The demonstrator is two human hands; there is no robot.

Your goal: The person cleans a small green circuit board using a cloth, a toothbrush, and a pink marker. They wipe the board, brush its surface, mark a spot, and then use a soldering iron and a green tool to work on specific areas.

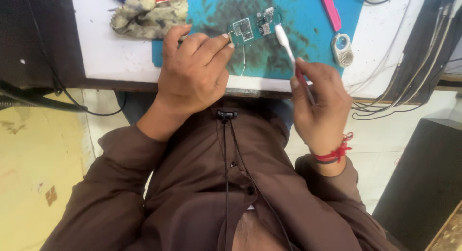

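Note:
A small green circuit board (252, 26) lies on a stained blue work mat (313, 39) at the table's near edge. My left hand (192, 70) pinches the board's left end between thumb and fingers. My right hand (320, 104), with a red thread around the wrist, grips a white brush-like tool (285, 42) whose head rests against the board's right end. A thin wire (244, 58) trails from the board across the mat.
A crumpled dirty cloth (144, 15) lies at the mat's upper left. A pink flat tool (331, 10) and a small clear loupe (342, 49) sit to the right. Cables (385, 92) hang off the white table's (110, 58) right side. A dark box (423, 179) stands on the floor.

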